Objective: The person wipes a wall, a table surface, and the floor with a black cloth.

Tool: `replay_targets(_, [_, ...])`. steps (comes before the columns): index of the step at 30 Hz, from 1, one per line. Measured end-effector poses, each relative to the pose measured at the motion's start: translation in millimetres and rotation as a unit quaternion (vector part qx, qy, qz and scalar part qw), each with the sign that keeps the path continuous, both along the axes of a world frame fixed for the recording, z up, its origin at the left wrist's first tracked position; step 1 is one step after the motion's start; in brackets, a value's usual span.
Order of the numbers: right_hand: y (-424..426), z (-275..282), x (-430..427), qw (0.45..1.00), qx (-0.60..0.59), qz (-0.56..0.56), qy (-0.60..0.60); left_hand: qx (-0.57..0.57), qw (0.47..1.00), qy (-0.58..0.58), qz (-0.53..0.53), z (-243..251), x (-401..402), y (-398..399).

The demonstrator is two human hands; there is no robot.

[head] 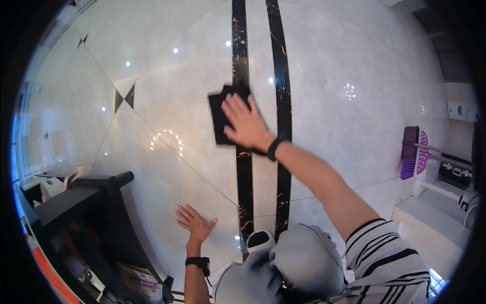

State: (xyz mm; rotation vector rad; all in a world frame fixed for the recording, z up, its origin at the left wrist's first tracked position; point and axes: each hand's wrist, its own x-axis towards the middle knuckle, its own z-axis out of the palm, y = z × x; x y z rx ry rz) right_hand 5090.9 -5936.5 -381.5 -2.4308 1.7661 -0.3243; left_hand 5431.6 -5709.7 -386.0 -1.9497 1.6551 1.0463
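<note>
My right hand (245, 121) lies spread on a folded black cloth (220, 119), pressing it flat to the glossy light floor tiles. The cloth covers part of a black marbled stripe (244, 171) in the floor; a second stripe (284, 114) runs to its right. Lower and to the left, my left hand (194, 224) has its fingers apart and holds nothing; whether it touches the floor I cannot tell. Both wrists wear black bands. My knees in grey trousers (307, 258) and a light slipper (261, 240) are at the bottom.
Black furniture (129, 212) with items inside stands at the lower left. At the right are a purple broom (409, 152), a spotted pink dustpan (423, 154), a black case (455, 174) and a white step-like ledge (425, 220). Lights reflect off the floor.
</note>
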Motion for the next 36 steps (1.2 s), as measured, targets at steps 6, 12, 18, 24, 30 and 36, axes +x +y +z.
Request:
replay_targets(6, [9.8, 2.9, 4.1, 0.994, -0.011, -0.108, 0.035, -0.074, 0.997, 0.0, 0.013, 4.3, -11.8, 1.1])
replay_targets(12, [152.8, 19.1, -4.9, 0.986, 0.146, 0.075, -0.015, -0.252, 0.965, 0.073, -0.03, 41.9, -110.8, -118.7])
replay_targets(18, [128.1, 21.9, -21.1, 0.987, 0.157, -0.021, -0.001, -0.255, 0.965, 0.049, -0.047, -7.7, -113.7, -246.4])
replay_targets(24, [34.7, 21.4, -106.0, 0.988, 0.121, -0.088, 0.026, -0.176, 0.982, 0.046, -0.059, -14.0, -132.8, -253.9])
replay_targets(30, [-114.8, -1.9, -149.0, 0.992, 0.031, -0.11, 0.049, -0.105, 0.992, 0.028, -0.057, -3.3, -120.7, -255.3])
replay_targets(36, [-251.0, -19.6, -201.1, 0.978, -0.04, -0.185, 0.086, -0.069, 0.995, 0.029, -0.063, -2.4, -125.5, -255.1])
